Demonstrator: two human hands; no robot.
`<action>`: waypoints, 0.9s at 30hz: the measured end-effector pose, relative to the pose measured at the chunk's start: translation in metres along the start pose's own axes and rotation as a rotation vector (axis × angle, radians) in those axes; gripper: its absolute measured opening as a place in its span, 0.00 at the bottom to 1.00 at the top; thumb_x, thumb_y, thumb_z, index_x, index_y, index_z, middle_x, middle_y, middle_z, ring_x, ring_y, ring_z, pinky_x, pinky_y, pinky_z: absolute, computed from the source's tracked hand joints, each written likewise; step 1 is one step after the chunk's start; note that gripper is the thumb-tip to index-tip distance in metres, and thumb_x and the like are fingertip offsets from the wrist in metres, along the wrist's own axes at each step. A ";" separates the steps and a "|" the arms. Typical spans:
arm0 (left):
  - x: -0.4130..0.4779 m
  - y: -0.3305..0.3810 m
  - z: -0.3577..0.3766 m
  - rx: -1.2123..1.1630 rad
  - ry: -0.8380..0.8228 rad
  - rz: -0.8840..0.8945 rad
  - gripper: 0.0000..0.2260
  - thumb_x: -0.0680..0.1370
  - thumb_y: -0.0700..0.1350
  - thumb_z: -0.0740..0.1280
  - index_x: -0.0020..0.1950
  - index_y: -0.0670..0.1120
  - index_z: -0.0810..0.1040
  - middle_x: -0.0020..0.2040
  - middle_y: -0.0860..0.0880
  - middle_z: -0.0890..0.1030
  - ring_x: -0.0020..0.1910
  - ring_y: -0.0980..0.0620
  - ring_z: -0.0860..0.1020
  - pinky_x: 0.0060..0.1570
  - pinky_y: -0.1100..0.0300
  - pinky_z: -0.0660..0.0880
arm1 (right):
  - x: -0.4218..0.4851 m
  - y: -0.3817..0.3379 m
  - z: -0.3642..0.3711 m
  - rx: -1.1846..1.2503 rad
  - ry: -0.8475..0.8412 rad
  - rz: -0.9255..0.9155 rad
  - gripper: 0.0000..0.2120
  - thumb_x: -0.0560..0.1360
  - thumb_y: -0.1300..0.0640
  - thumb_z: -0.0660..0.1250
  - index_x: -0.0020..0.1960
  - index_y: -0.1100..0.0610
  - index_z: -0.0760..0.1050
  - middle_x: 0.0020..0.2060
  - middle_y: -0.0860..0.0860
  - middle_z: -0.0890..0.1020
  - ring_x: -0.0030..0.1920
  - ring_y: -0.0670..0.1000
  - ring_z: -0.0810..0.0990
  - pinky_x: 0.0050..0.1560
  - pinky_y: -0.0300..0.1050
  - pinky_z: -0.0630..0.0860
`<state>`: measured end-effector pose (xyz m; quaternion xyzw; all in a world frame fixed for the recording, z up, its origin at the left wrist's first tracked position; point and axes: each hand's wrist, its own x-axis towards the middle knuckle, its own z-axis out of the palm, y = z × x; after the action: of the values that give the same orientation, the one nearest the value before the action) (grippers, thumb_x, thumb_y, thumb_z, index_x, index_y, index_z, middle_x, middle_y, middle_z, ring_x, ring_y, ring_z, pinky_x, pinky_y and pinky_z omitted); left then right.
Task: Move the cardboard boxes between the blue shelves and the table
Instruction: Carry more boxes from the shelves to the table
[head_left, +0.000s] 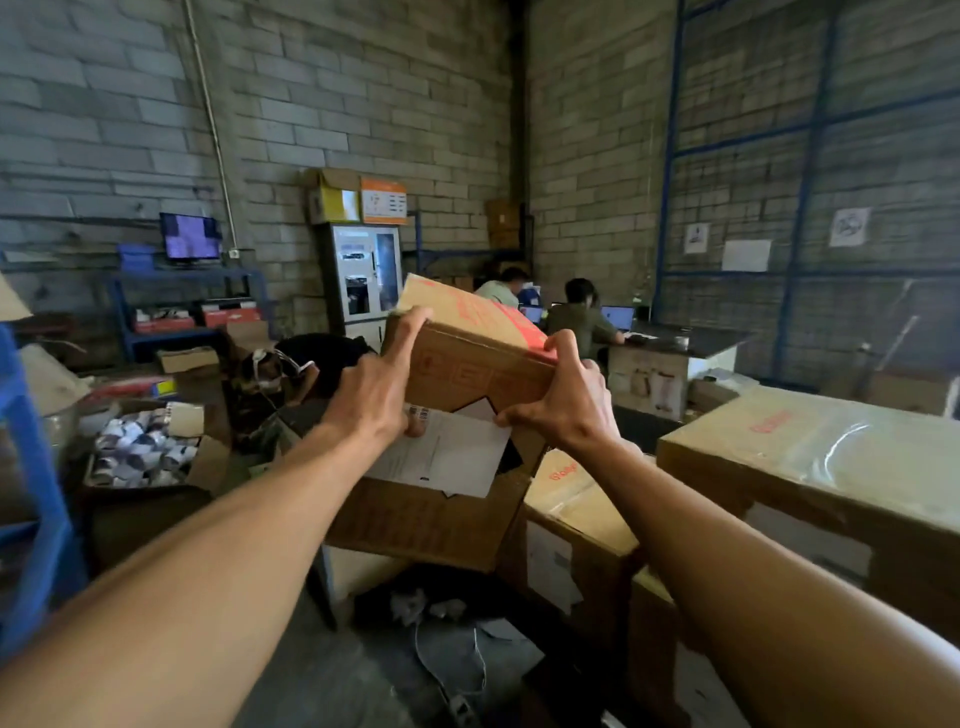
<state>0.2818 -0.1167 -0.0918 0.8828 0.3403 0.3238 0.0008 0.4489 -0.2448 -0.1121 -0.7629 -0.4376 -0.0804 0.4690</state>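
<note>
Room: a brick wall (363, 104) is seen behind the labelled box (426, 525).
Load: the cardboard box (478, 364) is held tilted just above it.
Grip: its ends are grasped by the left hand (371, 395) and right hand (566, 405).

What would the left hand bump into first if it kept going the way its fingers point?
The cardboard box it holds: the left hand presses against it. Beyond, likely the white cabinet, though depth is unclear.
</note>
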 end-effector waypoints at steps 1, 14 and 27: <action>0.015 0.004 0.007 0.011 -0.006 0.021 0.53 0.71 0.34 0.74 0.72 0.66 0.37 0.48 0.36 0.79 0.30 0.49 0.74 0.32 0.54 0.74 | 0.013 0.008 0.000 -0.014 0.011 0.015 0.43 0.61 0.47 0.81 0.68 0.45 0.60 0.58 0.58 0.71 0.56 0.61 0.74 0.54 0.58 0.76; 0.145 0.028 0.102 -0.036 -0.156 0.390 0.50 0.74 0.28 0.64 0.70 0.70 0.35 0.42 0.42 0.73 0.37 0.45 0.74 0.37 0.50 0.76 | 0.063 0.090 0.042 -0.077 0.338 0.345 0.44 0.63 0.48 0.81 0.73 0.44 0.63 0.64 0.56 0.73 0.63 0.58 0.72 0.61 0.55 0.73; 0.177 -0.004 0.156 -0.394 -0.197 0.753 0.63 0.65 0.38 0.79 0.74 0.64 0.30 0.54 0.36 0.79 0.49 0.34 0.80 0.51 0.36 0.75 | 0.032 0.067 0.081 -0.489 0.472 0.701 0.42 0.62 0.43 0.81 0.70 0.49 0.65 0.62 0.59 0.68 0.63 0.63 0.70 0.64 0.57 0.72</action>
<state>0.4680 0.0267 -0.1151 0.9550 -0.0753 0.2744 0.0835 0.4946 -0.1740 -0.1820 -0.9131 -0.0045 -0.1889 0.3614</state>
